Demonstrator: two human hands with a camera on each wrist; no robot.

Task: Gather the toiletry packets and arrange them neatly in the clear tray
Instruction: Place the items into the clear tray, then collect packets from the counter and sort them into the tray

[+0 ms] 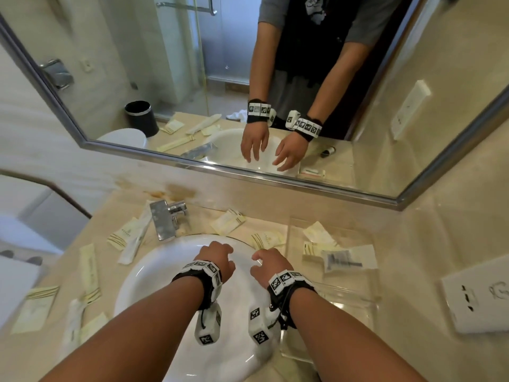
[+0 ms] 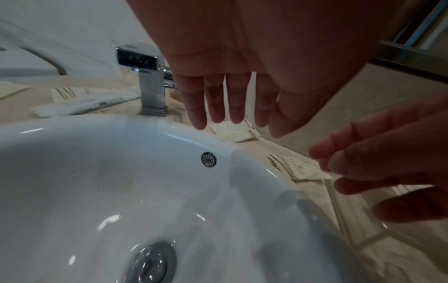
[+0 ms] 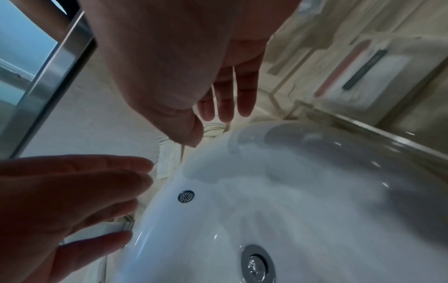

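Note:
Both hands hover side by side over the white sink (image 1: 165, 274), fingers relaxed and holding nothing. My left hand (image 1: 216, 255) (image 2: 230, 92) is nearer the faucet, and my right hand (image 1: 264, 259) (image 3: 223, 92) is nearer the clear tray (image 1: 344, 321). The tray sits on the counter right of the sink and holds cream packets (image 1: 319, 234) and a clear packet with a dark item (image 1: 348, 260). Cream packets lie behind the sink (image 1: 227, 221) (image 1: 267, 239) (image 2: 300, 168). Several more lie left of it (image 1: 122, 234) (image 1: 89, 271) (image 1: 35, 307).
A chrome faucet (image 1: 168, 219) stands at the sink's back left. The mirror (image 1: 192, 64) runs along the wall behind the counter. A white card (image 1: 479, 299) lies at the far right. A white toilet lid (image 1: 16, 238) is at the left.

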